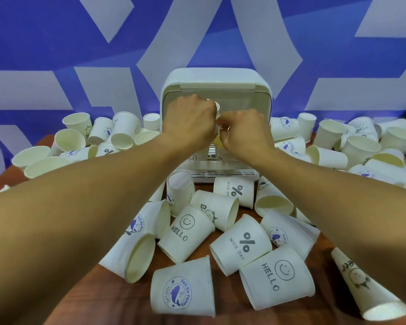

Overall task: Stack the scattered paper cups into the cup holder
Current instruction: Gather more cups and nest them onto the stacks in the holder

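A white box-shaped cup holder [216,78] with its lid raised stands at the back middle of the brown table. Both of my hands are inside its opening. My left hand [190,118] grips a white paper cup [217,106], of which only the rim shows past my fingers. My right hand [245,131] has its fingers curled and pinches the same cup from the right. Stacked cups [211,157] show in the holder below my wrists. Several loose printed cups [189,232] lie on their sides in front of the holder.
More paper cups are heaped left [124,131] and right [333,156] of the holder along the back of the table [117,301]. A blue and white patterned wall [56,43] rises right behind. A squashed cup [366,287] lies at the near right.
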